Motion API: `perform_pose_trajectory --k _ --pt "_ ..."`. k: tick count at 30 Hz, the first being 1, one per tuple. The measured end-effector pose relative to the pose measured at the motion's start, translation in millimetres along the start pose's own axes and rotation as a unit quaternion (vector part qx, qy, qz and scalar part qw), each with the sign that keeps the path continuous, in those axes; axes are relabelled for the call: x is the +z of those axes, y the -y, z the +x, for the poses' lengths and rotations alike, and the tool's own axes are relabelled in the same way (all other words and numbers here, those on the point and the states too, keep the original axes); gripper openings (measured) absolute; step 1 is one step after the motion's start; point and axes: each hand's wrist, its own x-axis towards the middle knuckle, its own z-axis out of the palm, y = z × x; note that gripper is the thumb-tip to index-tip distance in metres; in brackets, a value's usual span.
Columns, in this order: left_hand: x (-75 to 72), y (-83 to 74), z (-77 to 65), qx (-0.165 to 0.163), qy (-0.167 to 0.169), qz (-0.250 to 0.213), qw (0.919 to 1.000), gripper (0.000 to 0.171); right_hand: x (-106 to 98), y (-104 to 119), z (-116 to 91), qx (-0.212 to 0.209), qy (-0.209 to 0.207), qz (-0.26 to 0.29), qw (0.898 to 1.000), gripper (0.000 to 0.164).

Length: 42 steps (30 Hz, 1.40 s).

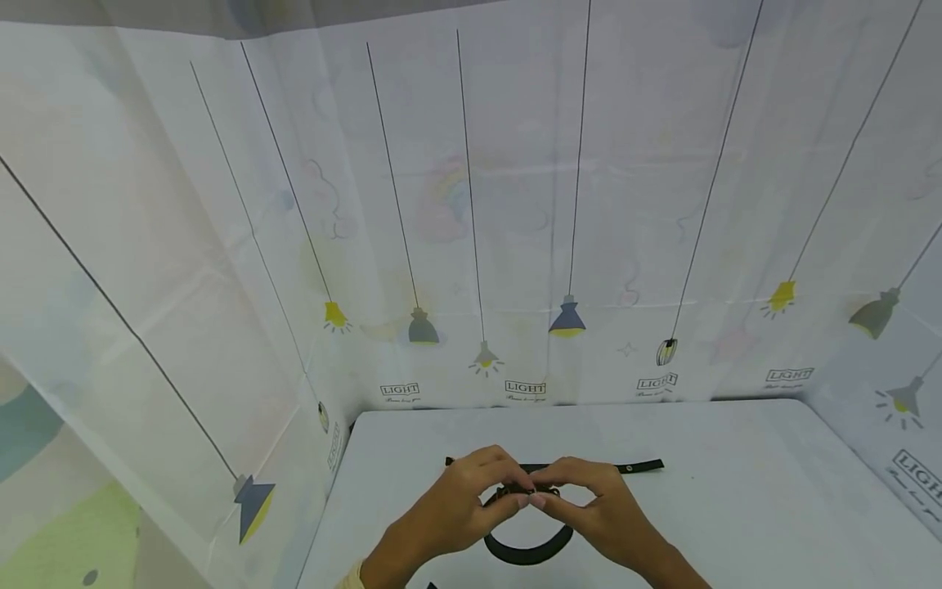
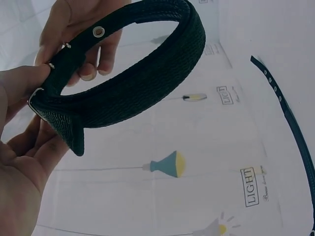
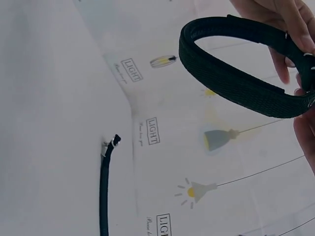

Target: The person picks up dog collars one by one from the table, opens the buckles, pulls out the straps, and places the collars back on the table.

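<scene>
A dark padded collar, closed into a loop, hangs between the two hands over the white table. My left hand pinches it at the buckle end with thumb and fingers. Opposite, my right hand pinches the same part, its fingertips meeting the left ones. In the left wrist view the collar shows woven fabric, a metal-rimmed eyelet and a metal buckle, with a pointed flap hanging below. The right wrist view has the loop of the collar held up; fingers partly cover its buckle.
A second dark strap with eyelets lies across the white table behind the hands. Another small dark tip shows at the bottom edge. White curtains printed with hanging lamps surround the table at the back and sides.
</scene>
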Motion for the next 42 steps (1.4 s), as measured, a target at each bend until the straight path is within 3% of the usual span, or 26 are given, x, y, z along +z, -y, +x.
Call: perform_pose_trajectory --k 6,14,21,32,42 --pt "1.5 -2.7 1.0 0.0 -0.009 -0.014 0.9999 0.007 -1.7 1.7 1.1 0.017 0.005 0.014 1.0 0.026" --pt "2.7 -1.5 1.0 0.002 -0.014 0.004 0.9999 0.007 -5.7 4.6 2.2 0.054 0.013 0.016 0.998 0.023" --pt "3.3 -3.2 0.6 -0.001 -0.015 -0.003 0.9999 0.008 -11.0 6.0 6.4 0.065 0.054 0.087 0.993 0.022" --pt "2.4 -12.6 -2.3 -0.109 0.024 -0.054 0.9923 0.028 -12.0 6.4 8.4 0.082 0.088 0.156 0.98 0.017" --pt "1.3 -17.6 -1.3 -0.108 0.034 -0.052 0.9922 0.027 -17.8 10.3 9.4 0.131 0.115 0.219 0.96 0.012"
